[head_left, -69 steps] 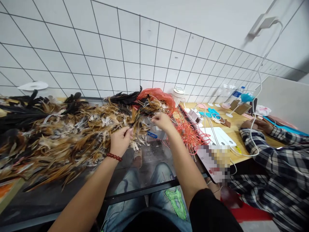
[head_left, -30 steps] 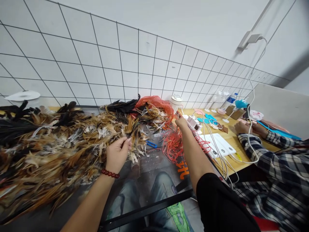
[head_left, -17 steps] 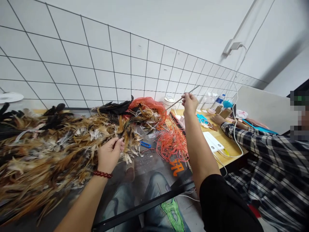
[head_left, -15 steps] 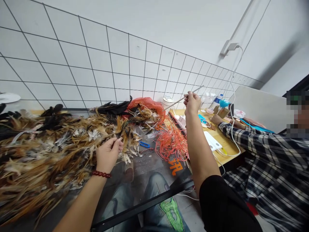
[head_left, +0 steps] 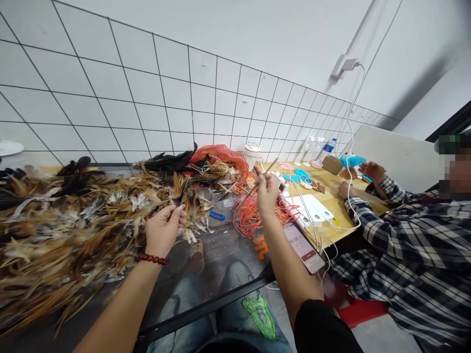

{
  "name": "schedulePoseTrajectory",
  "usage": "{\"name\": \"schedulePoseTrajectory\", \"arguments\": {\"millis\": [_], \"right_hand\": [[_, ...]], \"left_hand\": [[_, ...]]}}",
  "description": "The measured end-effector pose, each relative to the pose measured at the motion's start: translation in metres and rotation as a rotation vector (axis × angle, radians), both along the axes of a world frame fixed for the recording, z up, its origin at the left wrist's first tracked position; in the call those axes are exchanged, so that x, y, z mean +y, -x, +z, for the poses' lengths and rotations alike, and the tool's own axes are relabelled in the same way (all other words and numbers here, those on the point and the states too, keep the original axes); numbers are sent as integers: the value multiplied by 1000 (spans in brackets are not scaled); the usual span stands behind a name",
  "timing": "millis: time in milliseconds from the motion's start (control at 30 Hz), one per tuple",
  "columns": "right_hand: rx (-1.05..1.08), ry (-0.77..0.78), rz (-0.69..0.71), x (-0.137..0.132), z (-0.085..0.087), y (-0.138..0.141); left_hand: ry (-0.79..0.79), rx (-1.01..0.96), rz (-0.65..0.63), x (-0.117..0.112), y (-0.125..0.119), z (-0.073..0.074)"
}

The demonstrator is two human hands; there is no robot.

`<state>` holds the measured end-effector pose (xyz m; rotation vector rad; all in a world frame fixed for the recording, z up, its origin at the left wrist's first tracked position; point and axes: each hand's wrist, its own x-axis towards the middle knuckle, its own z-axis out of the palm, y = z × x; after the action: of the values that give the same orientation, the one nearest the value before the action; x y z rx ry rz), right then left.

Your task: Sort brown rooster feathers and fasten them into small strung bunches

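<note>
My left hand (head_left: 165,228), with a dark red bead bracelet at the wrist, is closed in a pinch. From its fingertips a small bunch of brown and black feathers (head_left: 179,189) seems to rise; what lies right between the fingers is partly hidden. A large heap of tan, white and black feathers (head_left: 91,230) spreads beneath and left of this hand. My right hand (head_left: 268,193) grips a thin grey rod (head_left: 252,192) around its middle, tilted, above a tangle of orange-red strings (head_left: 246,218).
Blue thread snips (head_left: 217,215) lie between my hands. Behind are a red plastic bag (head_left: 224,156) and a lidded white cup (head_left: 252,153). A phone (head_left: 303,247) and a white power strip (head_left: 311,208) are at right, beside a person in a checked shirt (head_left: 390,230). A wire grid lines the wall.
My right hand has come down and left with the rod, uncovering the phone. My left hand has barely moved. The other person's hands have shifted, one now raised.
</note>
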<state>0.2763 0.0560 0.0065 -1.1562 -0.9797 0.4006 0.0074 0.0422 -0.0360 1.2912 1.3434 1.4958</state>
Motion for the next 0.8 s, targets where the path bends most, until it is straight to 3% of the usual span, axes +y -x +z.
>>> {"name": "schedulePoseTrajectory", "arguments": {"millis": [133, 333, 600, 800], "right_hand": [[-343, 4, 18, -7, -26, 37], [-712, 185, 150, -7, -63, 49], [-933, 595, 124, -9, -67, 51], [-829, 594, 130, -2, -74, 47]], "left_hand": [[-3, 4, 11, 1, 0, 0], [7, 23, 11, -1, 0, 1], [-19, -11, 4, 1, 0, -1], [-13, -23, 10, 0, -1, 1]]}}
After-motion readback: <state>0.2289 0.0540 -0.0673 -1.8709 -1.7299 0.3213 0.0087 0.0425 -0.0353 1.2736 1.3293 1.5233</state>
